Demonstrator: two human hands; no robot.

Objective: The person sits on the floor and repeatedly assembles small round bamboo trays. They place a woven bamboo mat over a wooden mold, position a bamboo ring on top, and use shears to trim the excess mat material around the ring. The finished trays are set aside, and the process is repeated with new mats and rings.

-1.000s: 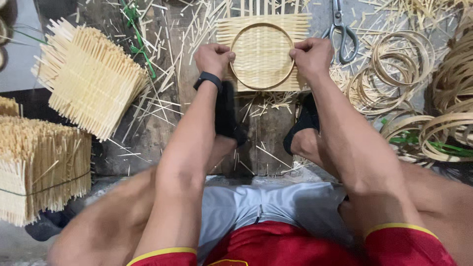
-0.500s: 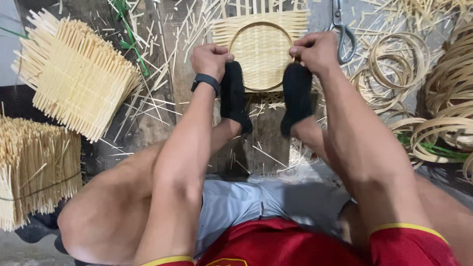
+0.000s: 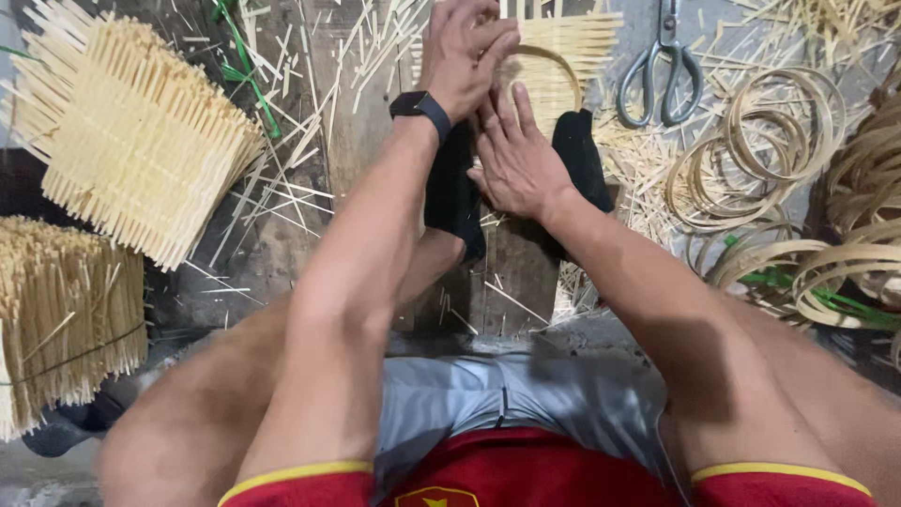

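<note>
The person sits on the floor with feet in black socks (image 3: 455, 192) holding down a flat, pale woven bamboo mat with a round hoop (image 3: 554, 70). The right hand (image 3: 514, 160) lies open, fingers spread, touching the left hand (image 3: 466, 52), which curls over the mat's near edge. Thin sticks could snap or poke skin. Steel scissors (image 3: 664, 70) lie near.

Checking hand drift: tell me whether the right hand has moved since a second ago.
Yes. The right hand left the woven mat's right edge, away from the scissors, and now meets the left hand.
</note>
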